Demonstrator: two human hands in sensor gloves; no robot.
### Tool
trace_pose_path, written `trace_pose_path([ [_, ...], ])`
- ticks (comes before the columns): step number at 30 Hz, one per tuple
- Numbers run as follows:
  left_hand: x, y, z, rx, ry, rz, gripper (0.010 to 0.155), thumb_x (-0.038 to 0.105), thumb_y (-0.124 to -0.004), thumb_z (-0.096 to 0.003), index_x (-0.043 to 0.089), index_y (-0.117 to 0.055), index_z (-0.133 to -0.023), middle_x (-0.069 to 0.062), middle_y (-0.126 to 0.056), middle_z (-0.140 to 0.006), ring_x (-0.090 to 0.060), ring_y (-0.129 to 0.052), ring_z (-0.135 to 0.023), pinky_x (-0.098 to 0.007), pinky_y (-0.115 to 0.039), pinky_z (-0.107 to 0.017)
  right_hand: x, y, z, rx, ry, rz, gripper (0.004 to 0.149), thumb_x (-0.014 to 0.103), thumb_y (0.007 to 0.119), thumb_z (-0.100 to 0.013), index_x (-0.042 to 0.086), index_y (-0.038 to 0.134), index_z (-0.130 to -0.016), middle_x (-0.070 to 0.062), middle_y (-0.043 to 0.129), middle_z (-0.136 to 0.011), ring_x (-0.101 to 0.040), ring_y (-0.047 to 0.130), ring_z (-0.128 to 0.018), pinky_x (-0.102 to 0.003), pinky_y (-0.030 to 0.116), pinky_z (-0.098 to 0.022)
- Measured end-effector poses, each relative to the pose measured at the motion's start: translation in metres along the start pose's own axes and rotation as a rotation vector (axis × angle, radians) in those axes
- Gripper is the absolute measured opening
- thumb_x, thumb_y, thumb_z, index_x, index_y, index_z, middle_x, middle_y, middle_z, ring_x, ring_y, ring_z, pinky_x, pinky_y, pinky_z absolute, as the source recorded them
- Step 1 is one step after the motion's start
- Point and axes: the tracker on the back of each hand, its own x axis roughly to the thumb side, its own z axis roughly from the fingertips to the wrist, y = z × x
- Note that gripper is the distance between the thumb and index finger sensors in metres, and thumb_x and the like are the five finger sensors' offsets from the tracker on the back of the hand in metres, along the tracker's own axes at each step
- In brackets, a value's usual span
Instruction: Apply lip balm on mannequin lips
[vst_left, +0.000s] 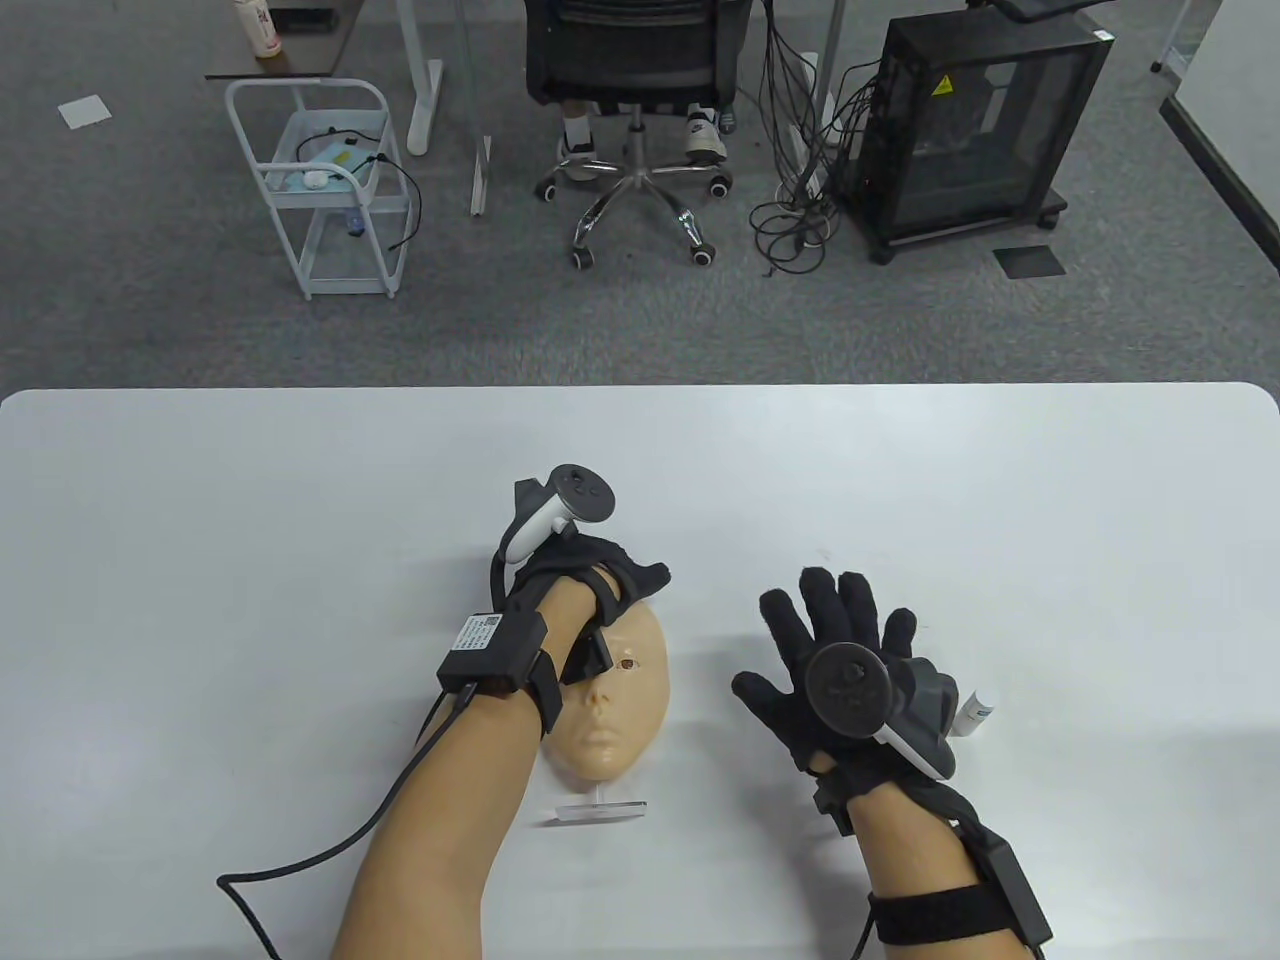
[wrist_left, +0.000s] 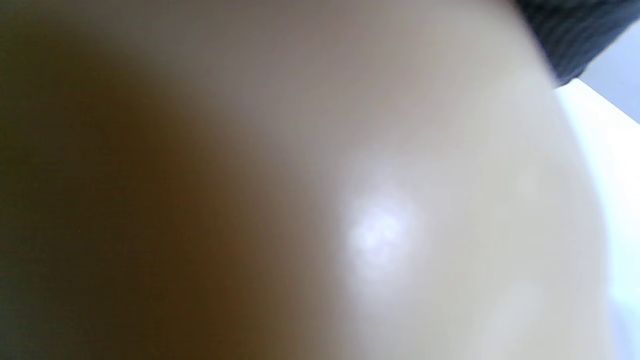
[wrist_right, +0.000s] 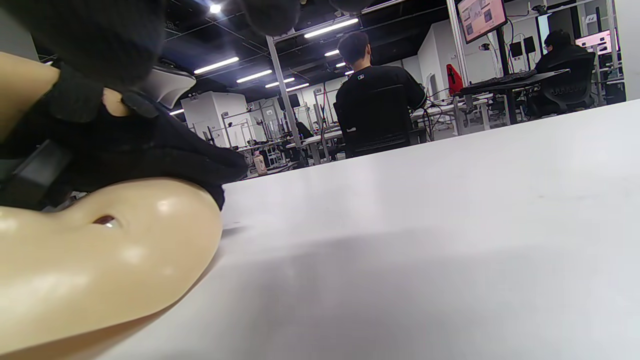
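A beige mannequin face (vst_left: 612, 700) lies face up on the white table (vst_left: 250, 520), its lips (vst_left: 603, 745) toward me and uncovered. My left hand (vst_left: 600, 580) lies over its forehead and holds it by the top. Up close it fills the left wrist view (wrist_left: 375, 225), and it shows at the left in the right wrist view (wrist_right: 100, 270) under the left hand (wrist_right: 150, 150). My right hand (vst_left: 810, 640) hovers to the right of the face, fingers spread, holding nothing. A small white lip balm tube (vst_left: 976, 712) lies on the table just right of that hand, partly hidden by it.
A clear acrylic stand (vst_left: 600, 811) lies on the table below the mannequin's chin. The left arm's cable (vst_left: 300, 865) trails off the front edge. Beyond the table's far edge are an office chair (vst_left: 637, 100), a white cart (vst_left: 320, 190) and a black cabinet (vst_left: 975, 130).
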Motion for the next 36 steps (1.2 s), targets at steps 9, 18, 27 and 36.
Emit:
trace_pose_path([
  [9,0.001,0.0,-0.002,0.005,-0.044,0.002,0.06,0.068,-0.08,-0.0554,0.016,-0.088,-0.084,-0.013,-0.093,-0.062,-0.034,-0.091,-0.046,-0.065,-0.058,-0.064,-0.001,0.0,0.0,0.009,0.005,0.001,0.085,0.072,0.083,-0.046,0.032,0.047,-0.113,-0.011,0.03,-0.124,-0.047,0.028,-0.11,-0.075,0.026,-0.066],
  [18,0.001,0.012,0.024,0.178,-0.14,-0.039,0.071,0.069,-0.077,-0.0553,0.018,-0.067,-0.104,-0.02,-0.061,-0.11,-0.047,-0.072,-0.088,-0.071,-0.042,-0.068,0.001,0.002,0.0,0.014,-0.002,0.001,0.085,0.072,0.082,-0.046,0.032,0.047,-0.113,-0.011,0.03,-0.124,-0.047,0.029,-0.11,-0.075,0.026,-0.066],
  [27,-0.046,0.013,0.14,0.617,-0.401,-0.171,0.079,0.072,-0.075,-0.0546,0.022,-0.052,-0.111,-0.015,-0.044,-0.12,-0.054,-0.052,-0.106,-0.071,-0.048,-0.068,0.005,0.006,0.0,0.027,-0.016,0.001,0.085,0.072,0.083,-0.046,0.032,0.047,-0.113,-0.011,0.03,-0.124,-0.047,0.029,-0.11,-0.075,0.026,-0.066],
  [36,-0.1,-0.012,0.195,0.648,-0.37,-0.297,0.081,0.075,-0.074,-0.0544,0.024,-0.049,-0.112,-0.013,-0.037,-0.122,-0.05,-0.039,-0.112,-0.071,-0.045,-0.071,-0.008,0.003,0.0,0.028,0.079,0.021,0.083,0.07,0.083,-0.047,0.028,0.051,-0.112,-0.013,0.035,-0.123,-0.049,0.035,-0.109,-0.074,0.033,-0.068],
])
